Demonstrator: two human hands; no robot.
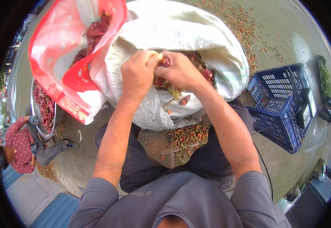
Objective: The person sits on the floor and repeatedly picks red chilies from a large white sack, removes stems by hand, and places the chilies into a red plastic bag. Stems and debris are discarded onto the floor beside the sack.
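Observation:
Both my hands meet over the open mouth of a white woven sack (225, 59). My left hand (140, 73) pinches at the stem end of a dried red chili pepper (166, 62), its fingertips touching those of my right hand (177, 69), which is closed around the pepper. More dried red chilies (207, 74) with stems and dry leaves lie inside the sack, partly hidden by my hands. One loose chili (185, 100) rests on the sack's near folded rim. To the left, a red and white plastic sack (50, 82) stands open with dark red chilies (97, 31) in it.
A blue plastic crate (282, 114) stands on the right with a dark device at its edge. Chili stems (188, 136) litter the ground between my legs and beyond the sack. At left, a seated person (20, 145) in gloves is beside a metal basin (52, 129) of chilies.

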